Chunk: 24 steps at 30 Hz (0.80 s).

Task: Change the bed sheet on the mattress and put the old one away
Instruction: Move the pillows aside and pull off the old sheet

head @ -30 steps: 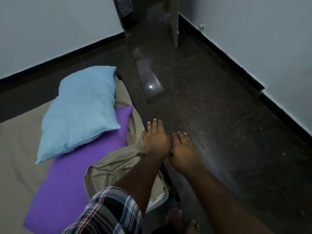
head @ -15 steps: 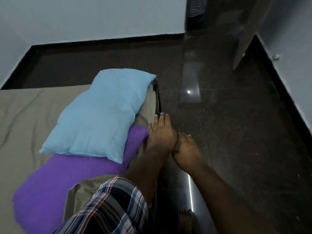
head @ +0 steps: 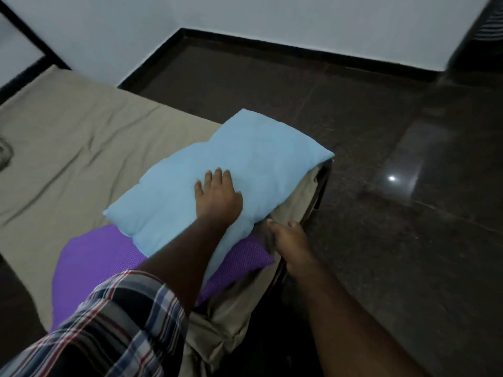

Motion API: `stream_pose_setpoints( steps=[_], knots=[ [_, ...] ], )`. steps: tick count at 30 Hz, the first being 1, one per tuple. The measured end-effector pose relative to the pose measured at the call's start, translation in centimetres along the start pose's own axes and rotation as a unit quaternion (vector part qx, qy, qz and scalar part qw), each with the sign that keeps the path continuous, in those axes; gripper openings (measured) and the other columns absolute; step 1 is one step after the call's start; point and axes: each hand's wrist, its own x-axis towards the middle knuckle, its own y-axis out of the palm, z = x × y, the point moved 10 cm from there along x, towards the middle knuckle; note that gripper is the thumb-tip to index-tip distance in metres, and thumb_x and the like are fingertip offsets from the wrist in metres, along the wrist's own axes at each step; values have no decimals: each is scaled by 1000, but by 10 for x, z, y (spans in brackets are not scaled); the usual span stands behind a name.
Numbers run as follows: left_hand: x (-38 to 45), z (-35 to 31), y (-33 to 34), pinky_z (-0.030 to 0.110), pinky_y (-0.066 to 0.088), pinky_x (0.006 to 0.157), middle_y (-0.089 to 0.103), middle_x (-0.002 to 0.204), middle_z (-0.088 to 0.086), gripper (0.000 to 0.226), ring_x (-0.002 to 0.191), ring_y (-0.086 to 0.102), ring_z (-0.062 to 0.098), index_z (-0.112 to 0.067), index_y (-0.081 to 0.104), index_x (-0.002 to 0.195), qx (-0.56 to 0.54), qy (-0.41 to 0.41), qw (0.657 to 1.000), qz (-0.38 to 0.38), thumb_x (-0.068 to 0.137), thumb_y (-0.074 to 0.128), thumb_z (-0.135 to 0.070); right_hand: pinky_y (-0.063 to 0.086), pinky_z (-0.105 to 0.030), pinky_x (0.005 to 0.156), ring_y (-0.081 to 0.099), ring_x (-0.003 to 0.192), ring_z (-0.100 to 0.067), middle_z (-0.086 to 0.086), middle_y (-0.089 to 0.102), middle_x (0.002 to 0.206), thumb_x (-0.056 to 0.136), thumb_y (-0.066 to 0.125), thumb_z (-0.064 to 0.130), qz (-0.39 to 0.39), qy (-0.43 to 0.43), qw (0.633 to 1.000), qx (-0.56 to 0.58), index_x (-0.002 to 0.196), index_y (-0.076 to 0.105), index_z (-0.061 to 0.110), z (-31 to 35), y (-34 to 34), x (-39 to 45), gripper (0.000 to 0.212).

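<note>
A beige bed sheet covers the mattress on the floor, wrinkled and bunched at the near right corner. A light blue pillow lies at that end, on top of a purple pillow. My left hand rests flat on the blue pillow with its fingers spread. My right hand is at the mattress's right edge, just below the blue pillow's corner, its fingers reaching under the pillow against the beige sheet. Those fingertips are hidden and blurred.
Dark polished floor lies to the right and beyond the mattress. White walls with a black skirting close the far side. A dark object stands at the top right. A crumpled cloth shows at the left edge.
My left hand has moved from the mattress edge up onto the blue pillow. My right hand has shifted to the pillow's corner. The view has turned left over the bed.
</note>
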Motion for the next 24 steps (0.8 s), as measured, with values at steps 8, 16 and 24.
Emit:
stream_pose_setpoints(
  steps=[8, 16, 24],
  knots=[
    [32, 37, -8, 42, 37, 86, 69, 88, -3, 16, 87, 63, 25, -22, 62, 94, 38, 38, 994, -100, 91, 55, -35, 58, -50, 92, 68, 109, -23, -1, 67, 126, 86, 78, 30, 68, -12, 984, 167, 135, 48, 31, 46, 87, 64, 58],
    [20, 185, -69, 32, 36, 47, 55, 50, 15, 9, 44, 56, 38, -11, 58, 93, -58, -82, 965, -242, 86, 60, -16, 53, -45, 102, 66, 116, -23, -8, 66, 129, 83, 63, 2, 258, -120, 957, -47, 135, 50, 19, 126, 300, 61, 57],
    [39, 302, -9, 51, 44, 101, 62, 133, 4, 39, 123, 56, 33, -22, 65, 127, -79, -235, 969, -25, 93, 53, -38, 32, -33, 115, 37, 144, -26, -12, 33, 160, 95, 60, 17, 295, -144, 860, -390, 160, 15, 13, 115, 371, 64, 79]
  ],
)
